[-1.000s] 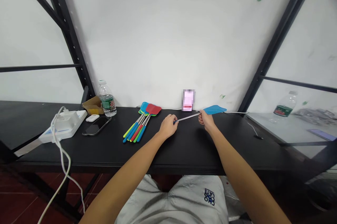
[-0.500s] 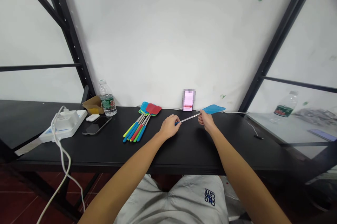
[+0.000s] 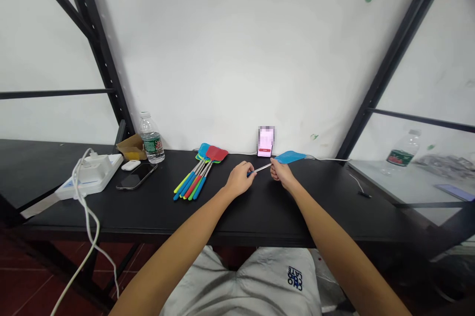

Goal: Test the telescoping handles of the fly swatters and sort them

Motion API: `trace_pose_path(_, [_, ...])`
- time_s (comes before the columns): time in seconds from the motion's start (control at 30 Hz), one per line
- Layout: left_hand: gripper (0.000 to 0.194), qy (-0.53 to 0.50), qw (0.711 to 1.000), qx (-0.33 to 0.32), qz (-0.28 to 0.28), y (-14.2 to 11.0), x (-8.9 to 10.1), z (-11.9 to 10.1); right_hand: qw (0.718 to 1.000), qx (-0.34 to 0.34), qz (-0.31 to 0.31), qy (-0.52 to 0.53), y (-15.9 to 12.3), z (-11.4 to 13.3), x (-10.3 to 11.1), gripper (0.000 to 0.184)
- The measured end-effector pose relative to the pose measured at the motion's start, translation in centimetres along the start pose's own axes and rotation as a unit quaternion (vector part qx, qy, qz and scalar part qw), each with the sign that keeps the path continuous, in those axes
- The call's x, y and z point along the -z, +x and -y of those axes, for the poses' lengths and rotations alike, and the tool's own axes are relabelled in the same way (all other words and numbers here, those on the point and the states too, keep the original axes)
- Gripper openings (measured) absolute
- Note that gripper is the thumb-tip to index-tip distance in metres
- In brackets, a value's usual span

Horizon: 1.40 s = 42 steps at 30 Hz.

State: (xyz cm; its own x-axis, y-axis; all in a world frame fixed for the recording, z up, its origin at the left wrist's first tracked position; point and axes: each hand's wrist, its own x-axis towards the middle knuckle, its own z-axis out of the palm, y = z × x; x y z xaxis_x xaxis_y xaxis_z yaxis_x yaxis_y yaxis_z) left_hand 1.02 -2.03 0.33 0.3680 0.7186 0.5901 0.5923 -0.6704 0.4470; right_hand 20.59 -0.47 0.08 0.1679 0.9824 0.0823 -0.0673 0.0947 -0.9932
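1. Holding a blue flyswatter (image 3: 290,157) near the back edge of the bench (image 3: 256,219), right of centre.
2. Clamping the fingers of the left hand (image 3: 239,178) on its handle, of the right hand (image 3: 282,174) on its shaft.
3. Showing coloured flyswatters (image 3: 192,186) left of both hands, heads toward that edge.
4. Showing a lit phone (image 3: 265,143) upright there.

swatter bundle (image 3: 194,185): on desk (image 3: 267,214) | bottle (image 3: 153,145): left | single swatter (image 3: 290,157): right
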Motion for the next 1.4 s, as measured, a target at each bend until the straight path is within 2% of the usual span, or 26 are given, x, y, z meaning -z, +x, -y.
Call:
trace_pose_path(0.17, [0.010,0.015,1.000,0.009,0.001,-0.04,0.05,-0.01,1.000,0.004,-0.002,0.006,-0.40,0.18,-0.77,0.046])
trace_pose_path(0.87, [0.040,0.065,0.995,0.040,0.069,-0.27,-0.06,-0.84,0.999,0.018,0.036,0.002,-0.66,0.52,-0.77,0.049])
trace_pose_path(1.17, [0.059,0.119,0.984,0.096,0.096,-0.24,0.01,-0.90,0.999,0.026,0.024,0.006,-0.83,0.58,-0.81,0.048])
trace_pose_path(1.4, [0.056,0.120,0.984,0.096,0.094,-0.20,0.22,-0.89,1.000,0.004,0.019,0.019,-1.03,0.77,-1.02,0.048])
